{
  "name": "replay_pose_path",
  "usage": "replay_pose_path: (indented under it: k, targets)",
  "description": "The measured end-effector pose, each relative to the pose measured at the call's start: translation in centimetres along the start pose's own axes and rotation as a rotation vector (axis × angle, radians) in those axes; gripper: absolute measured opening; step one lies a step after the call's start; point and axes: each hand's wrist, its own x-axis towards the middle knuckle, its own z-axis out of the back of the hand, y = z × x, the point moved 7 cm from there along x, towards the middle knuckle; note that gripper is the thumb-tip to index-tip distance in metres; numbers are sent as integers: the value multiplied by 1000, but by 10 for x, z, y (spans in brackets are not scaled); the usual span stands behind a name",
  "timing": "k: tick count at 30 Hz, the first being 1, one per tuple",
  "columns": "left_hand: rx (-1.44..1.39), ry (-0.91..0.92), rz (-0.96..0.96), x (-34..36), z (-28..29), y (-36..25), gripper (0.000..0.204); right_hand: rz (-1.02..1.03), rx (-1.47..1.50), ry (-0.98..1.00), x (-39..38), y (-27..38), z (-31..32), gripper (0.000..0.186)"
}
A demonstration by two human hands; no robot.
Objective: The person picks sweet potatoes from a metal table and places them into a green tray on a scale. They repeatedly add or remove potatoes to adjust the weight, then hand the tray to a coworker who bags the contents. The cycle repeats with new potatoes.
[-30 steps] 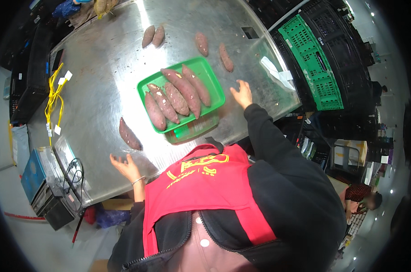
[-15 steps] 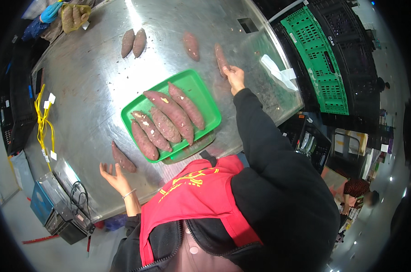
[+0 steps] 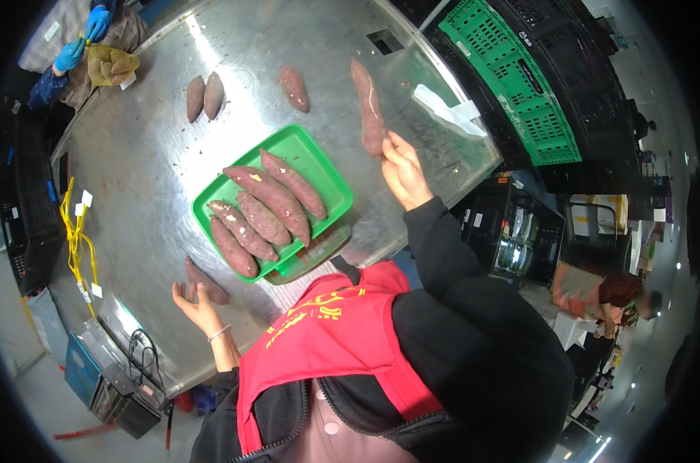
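Note:
Pinched at its lower end, a long sweet potato [image 3: 367, 108] hangs from my right hand [image 3: 404, 169] over the table's right side. On the green tray [image 3: 333, 171] lie several larger sweet potatoes [image 3: 272, 193] side by side. My left hand [image 3: 203, 315] has its fingers apart next to a single sweet potato [image 3: 205, 281] at the tray's lower left; whether they touch I cannot tell. Farther back, two small sweet potatoes [image 3: 205, 96] lie together, and another sweet potato [image 3: 293, 88] lies by itself to their right.
The steel table [image 3: 141, 193] has a square cutout [image 3: 385, 42] at the far right. A white strip [image 3: 448, 111] lies near its right edge, beside green and black crates [image 3: 508, 81]. Yellow cables [image 3: 75, 239] hang at left. At the far left, a person's blue-gloved hands [image 3: 69, 55] hold a net bag [image 3: 110, 66].
My right hand has drawn nearer to me with the sweet potato, which now appears lifted. The whole view has shifted slightly. My left hand stays beside the single sweet potato.

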Motion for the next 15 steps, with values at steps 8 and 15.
replay_pose_path:
  k: [8,15]
  targets:
    - [-56,23,-3,-9,0,6,67,68,20,29,-33,7,7,42]
    - [-135,-17,4,-16,1,8,67,-26,-141,-384,-62,-52,142,26]
